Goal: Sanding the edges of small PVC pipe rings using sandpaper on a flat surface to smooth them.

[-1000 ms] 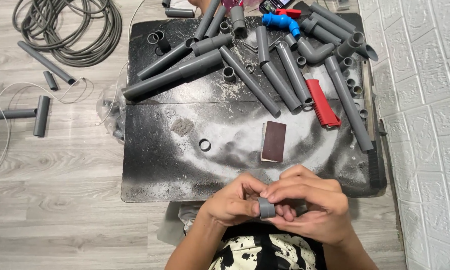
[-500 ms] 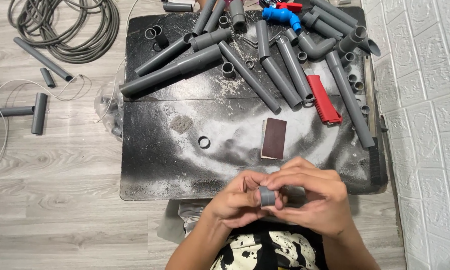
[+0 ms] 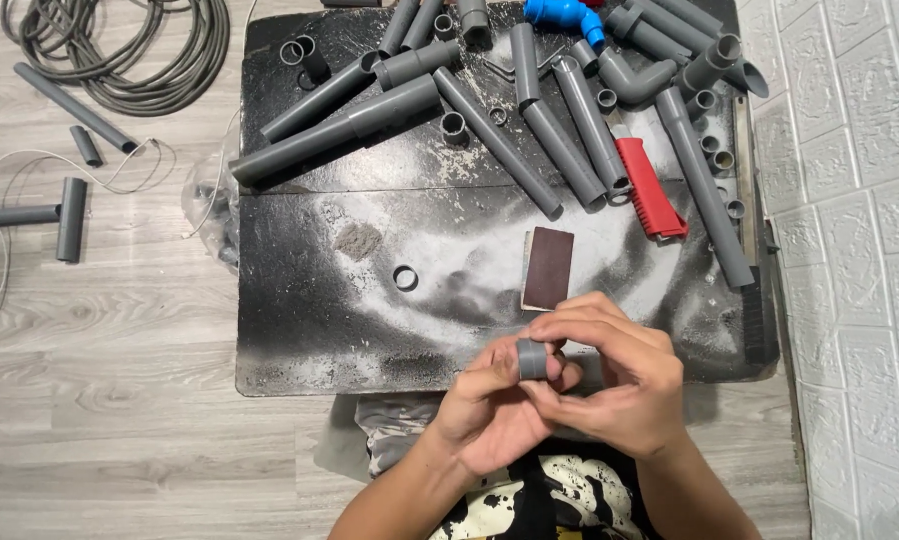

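Both hands meet over the near edge of the black bench (image 3: 299,330). A short grey pipe piece (image 3: 531,359) sits pinched between the fingers of the left hand (image 3: 499,415), which grasp it from below and from the left. The right hand (image 3: 609,390) curls over it from the right, its fingertips touching the piece's far side. Just beyond the hands, a brown sanding block (image 3: 548,268) lies flat on the dusty bench, with a small grey ring (image 3: 405,278) well to its left.
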